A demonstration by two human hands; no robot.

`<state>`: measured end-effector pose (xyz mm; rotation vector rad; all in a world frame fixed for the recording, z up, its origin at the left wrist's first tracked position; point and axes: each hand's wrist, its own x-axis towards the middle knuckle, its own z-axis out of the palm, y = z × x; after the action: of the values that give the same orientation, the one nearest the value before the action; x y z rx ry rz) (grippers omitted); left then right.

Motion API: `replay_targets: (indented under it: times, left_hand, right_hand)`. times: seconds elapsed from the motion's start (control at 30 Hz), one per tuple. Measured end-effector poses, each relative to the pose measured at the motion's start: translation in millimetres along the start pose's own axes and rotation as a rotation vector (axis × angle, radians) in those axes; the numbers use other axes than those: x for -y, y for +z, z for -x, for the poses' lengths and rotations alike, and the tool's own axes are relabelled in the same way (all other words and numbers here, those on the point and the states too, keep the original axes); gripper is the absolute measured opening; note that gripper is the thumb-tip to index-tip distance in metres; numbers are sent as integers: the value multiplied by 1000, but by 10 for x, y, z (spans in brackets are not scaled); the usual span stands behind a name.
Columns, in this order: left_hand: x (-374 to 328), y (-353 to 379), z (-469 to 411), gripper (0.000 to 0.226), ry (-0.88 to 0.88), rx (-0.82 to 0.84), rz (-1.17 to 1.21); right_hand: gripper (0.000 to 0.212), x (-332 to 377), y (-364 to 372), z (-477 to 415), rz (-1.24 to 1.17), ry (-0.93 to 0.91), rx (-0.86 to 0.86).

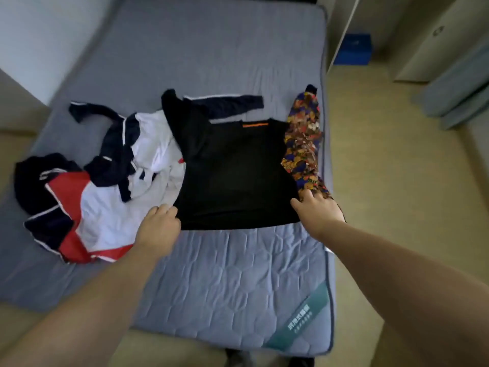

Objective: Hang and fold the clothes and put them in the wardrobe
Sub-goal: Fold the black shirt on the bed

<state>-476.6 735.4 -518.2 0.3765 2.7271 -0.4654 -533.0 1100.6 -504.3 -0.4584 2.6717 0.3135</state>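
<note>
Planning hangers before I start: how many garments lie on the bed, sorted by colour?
black top: 1
floral print garment: 1
white and navy jacket: 1
red, white and navy jacket: 1
total: 4, though the tangled jackets may hide more.

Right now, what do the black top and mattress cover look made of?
The black top: soft matte fabric, probably a thin knit; it lies limp and flat, no sheen. The mattress cover: grey-blue quilted textile, slightly lustrous; stitched curved lines pucker the surface. Fibre type can't be told.
</note>
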Motion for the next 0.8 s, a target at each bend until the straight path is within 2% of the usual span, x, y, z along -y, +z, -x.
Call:
replay_targets:
  times: [0.07,0.17,0.3,0.37,0.63,0.7,0.8]
  left_hand:
    - [-219,406,86,25,96,97,-112]
    - [-537,892,193,41,188,76,-100]
    - [-760,1449,268,39,204,284,-248]
    - [-812,1639,300,35,200,387,-248]
    - [-1107,2263,724,31,198,669,-185]
    - [-1204,2399,805,28,192,754,-152]
    - [-1295,2568,920,29,172,786,-143]
  right_hand:
    - [60,151,528,31,0,-32,88]
    - [62,355,1187,135,-7,-97,230]
    - [39,576,1765,294,-15,-104,319]
    - [35,671,1990,362,3,-136,364]
    - [34,1006,2739,756,-98,-193,578]
    - [33,1094,2946,865,-129,-204,599]
    - [33,1188,3173,1009,-176,-203,598]
